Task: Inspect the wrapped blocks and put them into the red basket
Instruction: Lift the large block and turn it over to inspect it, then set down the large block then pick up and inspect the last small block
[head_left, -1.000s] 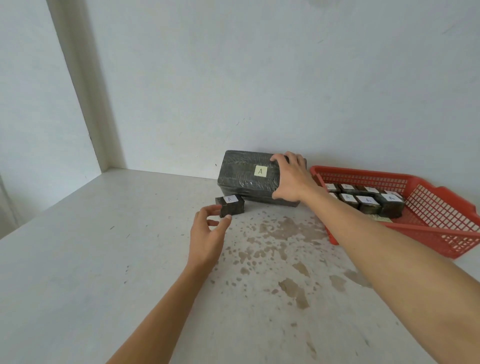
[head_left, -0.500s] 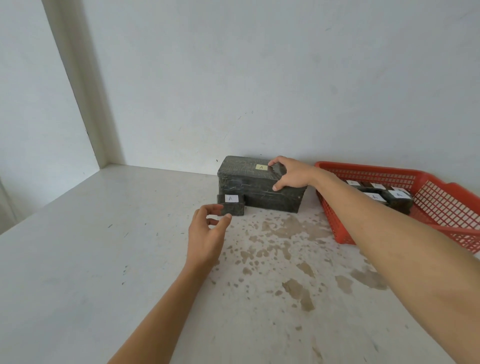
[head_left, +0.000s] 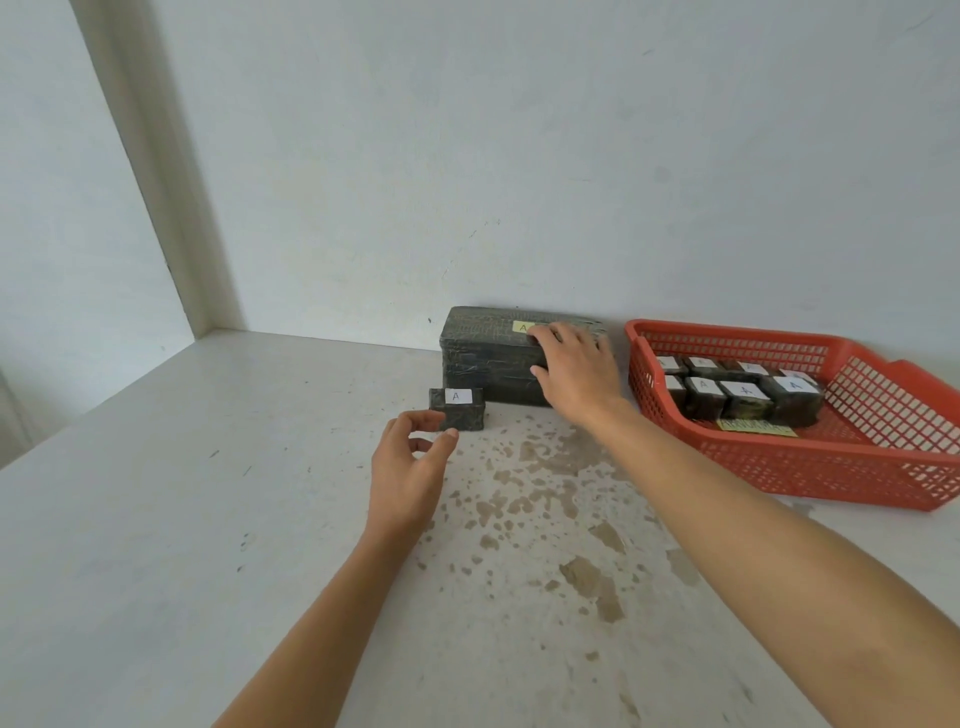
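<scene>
A large dark wrapped block (head_left: 488, 353) with a yellow "A" label lies on the table against the back wall. My right hand (head_left: 574, 371) lies over its right end, fingers on top and thumb on the front face. In front of its left corner stands a small wrapped block (head_left: 457, 409) with a white "A" label. My left hand (head_left: 410, 467) hovers just before that small block, fingers curled and apart, holding nothing. The red basket (head_left: 810, 467) sits at the right and holds several small labelled blocks (head_left: 743, 397).
The white table (head_left: 156, 519) has brown worn patches in its middle. A white wall runs close behind the block and basket, and a side wall closes off the left. A yellow label lies on the basket floor.
The large block was tilted up with its label facing me; now it lies flat against the wall. My right hand has stayed on its right end. My left hand has barely moved.
</scene>
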